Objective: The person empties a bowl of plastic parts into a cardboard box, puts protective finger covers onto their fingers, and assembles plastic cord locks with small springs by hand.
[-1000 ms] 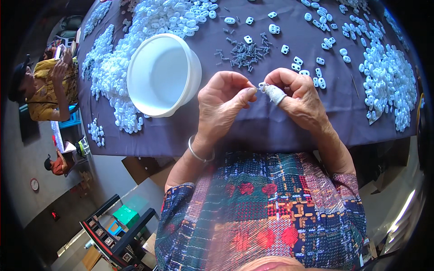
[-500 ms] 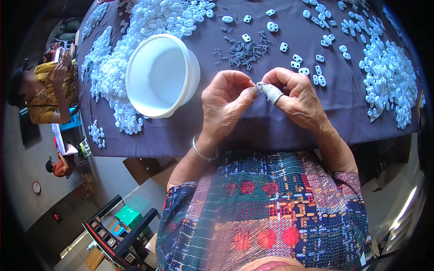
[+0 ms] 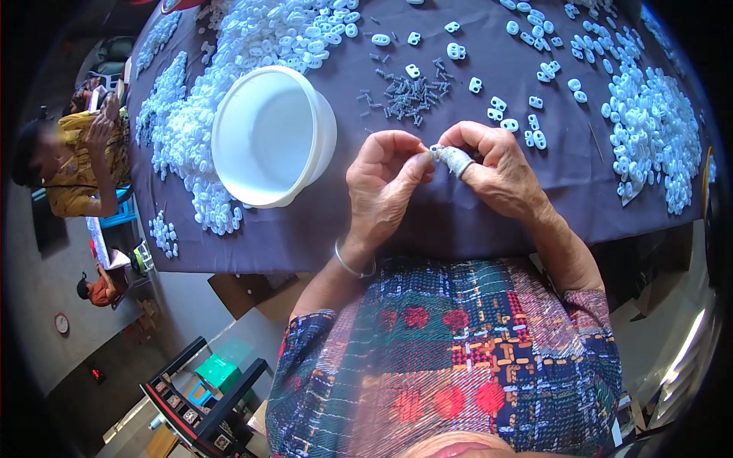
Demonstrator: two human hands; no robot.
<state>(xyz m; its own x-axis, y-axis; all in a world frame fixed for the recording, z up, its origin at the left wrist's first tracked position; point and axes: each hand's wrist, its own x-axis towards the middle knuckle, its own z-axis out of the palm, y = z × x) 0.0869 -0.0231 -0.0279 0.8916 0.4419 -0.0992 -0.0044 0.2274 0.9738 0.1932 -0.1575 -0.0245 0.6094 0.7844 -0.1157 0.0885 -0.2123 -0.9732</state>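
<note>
My left hand [image 3: 384,182], with a pale bangle at the wrist, pinches between thumb and forefinger. Its fingertips meet those of my right hand [image 3: 500,169], whose thumb is wrapped in whitish cloth. Between them is a small white two-holed plastic piece [image 3: 436,152], like a cord lock; fingers cover most of it. Just beyond the hands lies a pile of small dark springs [image 3: 412,93]. Similar white pieces [image 3: 510,124] are scattered past my right hand. To the left of my left hand stands a white plastic tub [image 3: 263,137], with nothing visible inside.
A large heap of white plastic parts [image 3: 191,130] spreads behind and left of the tub. Another heap [image 3: 657,141] lies at the right on the dark tablecloth [image 3: 473,221]. A thin needle-like rod [image 3: 595,143] lies near it. A person in yellow [image 3: 80,160] sits beyond the left edge.
Both hands stay together at the small white piece, with slight finger movement. The whole view has shifted a little, so the table's things appear slightly lower.
</note>
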